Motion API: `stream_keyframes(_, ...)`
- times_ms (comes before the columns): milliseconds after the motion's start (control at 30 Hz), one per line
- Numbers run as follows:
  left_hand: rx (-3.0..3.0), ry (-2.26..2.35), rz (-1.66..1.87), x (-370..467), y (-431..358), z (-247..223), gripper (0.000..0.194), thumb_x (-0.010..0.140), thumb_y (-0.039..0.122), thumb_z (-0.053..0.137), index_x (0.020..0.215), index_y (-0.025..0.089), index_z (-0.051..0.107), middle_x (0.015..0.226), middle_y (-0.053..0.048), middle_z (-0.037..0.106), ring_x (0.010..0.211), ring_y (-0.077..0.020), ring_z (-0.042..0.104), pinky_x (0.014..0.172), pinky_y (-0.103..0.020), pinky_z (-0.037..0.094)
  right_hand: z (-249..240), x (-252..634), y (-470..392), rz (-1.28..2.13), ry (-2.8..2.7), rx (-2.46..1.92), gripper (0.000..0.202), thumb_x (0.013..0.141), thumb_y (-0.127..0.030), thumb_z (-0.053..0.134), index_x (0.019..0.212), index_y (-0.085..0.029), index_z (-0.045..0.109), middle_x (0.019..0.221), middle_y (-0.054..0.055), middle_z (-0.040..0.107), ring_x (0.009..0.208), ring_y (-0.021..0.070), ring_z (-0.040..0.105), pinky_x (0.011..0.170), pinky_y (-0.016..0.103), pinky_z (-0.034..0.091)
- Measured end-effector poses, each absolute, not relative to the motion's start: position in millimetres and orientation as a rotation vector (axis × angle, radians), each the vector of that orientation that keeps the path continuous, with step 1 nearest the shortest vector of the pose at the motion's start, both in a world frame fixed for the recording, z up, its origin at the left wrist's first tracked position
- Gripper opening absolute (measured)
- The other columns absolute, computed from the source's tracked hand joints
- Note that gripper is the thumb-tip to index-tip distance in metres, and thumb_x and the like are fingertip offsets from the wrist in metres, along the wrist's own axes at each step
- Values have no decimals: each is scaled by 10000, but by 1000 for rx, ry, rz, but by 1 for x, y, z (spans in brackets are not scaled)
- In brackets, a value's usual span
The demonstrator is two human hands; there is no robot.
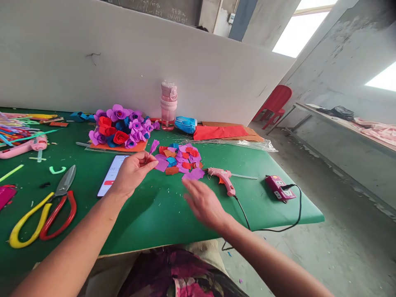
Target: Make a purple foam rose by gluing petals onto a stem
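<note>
Between the thumb and fingers of my left hand [136, 169] is a small purple paper piece [154, 146], pointing up. My right hand [202, 202] is stretched out low over the table, its fingertips beside a purple petal [194, 174] at the near edge of a pile of cut pieces [185, 156] in purple, red, blue and orange. Whether the fingertips touch that petal cannot be told. Right of the pile lies a pink glue gun [224, 178] with a clear stick in its back. Finished purple, red and blue paper flowers [120, 128] stand behind my left hand.
A phone [108, 177] lies beside my left wrist, with large scissors [58, 206] farther left. Behind are a pink bottle [168, 105] and red paper [221, 132]. A corded magenta box [280, 187] sits near the table's right edge [309, 212].
</note>
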State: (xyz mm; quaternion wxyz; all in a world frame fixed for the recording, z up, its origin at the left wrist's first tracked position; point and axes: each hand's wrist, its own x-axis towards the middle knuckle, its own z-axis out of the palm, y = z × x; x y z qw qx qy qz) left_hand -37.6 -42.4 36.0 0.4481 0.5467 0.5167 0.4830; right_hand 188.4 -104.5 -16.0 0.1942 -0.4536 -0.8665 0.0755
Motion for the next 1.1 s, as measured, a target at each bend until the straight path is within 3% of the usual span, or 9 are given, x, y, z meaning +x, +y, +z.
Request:
stream_keyframes(100, 1328, 1291, 1183, -45, -48, 39, 164, 630, 309, 695, 661, 187, 590, 601, 23, 548, 514, -93, 459, 473, -225, 355, -21, 192, -137, 459, -2785, -729, 748, 898, -535, 428, 1471, -106, 211, 1479, 142, 354, 1389, 252, 271, 1143, 434, 232)
stream_keyframes(233, 1348, 1257, 1205, -32, -46, 45, 180, 630, 320, 690, 664, 178, 584, 639, 8, 563, 524, -91, 461, 463, -220, 348, -28, 163, -114, 371, -2908, -573, 770, 897, -559, 416, 1455, -63, 227, 1506, 143, 297, 1411, 232, 213, 1173, 413, 121)
stream_keyframes(467, 1390, 1216, 1239, -17, -47, 57, 225, 635, 369, 688, 692, 183, 573, 632, 12, 563, 533, -98, 465, 477, -229, 355, -14, 119, -15, 38, -2706, -807, 331, 942, -304, 420, 1191, -156, 579, 1264, 112, 573, 1265, 238, 431, 1091, 440, 286)
stream_keyframes(600, 1344, 1279, 1280, -42, -55, 57, 167, 623, 305, 700, 661, 186, 589, 664, 1, 589, 515, -89, 457, 446, -224, 336, -3, 166, -37, 206, -2247, -1309, 319, 935, -159, 349, 1103, -155, 621, 944, 90, 681, 973, 208, 605, 958, 402, 424)
stream_keyframes(667, 1321, 1310, 1254, -53, -55, 55, 145, 629, 285, 694, 645, 184, 590, 638, -1, 586, 508, -90, 453, 435, -220, 329, -5, 191, -72, 405, -2186, -1338, 377, 939, -142, 309, 1236, -160, 540, 994, 94, 680, 914, 186, 634, 852, 350, 494)
stream_keyframes(733, 1320, 1308, 1222, -57, -52, 52, 135, 631, 273, 689, 637, 181, 590, 621, 0, 582, 503, -88, 451, 433, -218, 331, -12, 204, -109, 568, -2342, -1161, 380, 959, -226, 332, 1292, -165, 505, 1189, 113, 627, 1089, 188, 589, 922, 331, 477)
stream_keyframes(800, 1343, 1278, 1204, -50, -44, 49, 131, 629, 269, 688, 638, 178, 594, 619, 7, 575, 501, -84, 450, 442, -218, 341, -19, 203, -132, 635, -2627, -910, 582, 920, -439, 447, 1406, -128, 372, 1419, 145, 445, 1321, 238, 396, 1068, 374, 366)
stream_keyframes(900, 1386, 1210, 1204, -25, -27, 47, 151, 623, 281, 692, 648, 175, 587, 618, 21, 568, 500, -79, 451, 471, -222, 363, -28, 181, -120, 521, -2800, -774, 691, 913, -496, 437, 1442, -78, 289, 1492, 157, 322, 1391, 253, 266, 1161, 421, 182)
stream_keyframes(1100, 1384, 1098, 1231, 11, -10, 44, 209, 629, 333, 682, 681, 171, 560, 622, 34, 550, 497, -72, 431, 481, -219, 353, -7, 170, -56, 219, -2384, -1185, 386, 959, -340, 400, 1250, -132, 545, 1297, 129, 568, 1232, 230, 485, 1094, 443, 292)
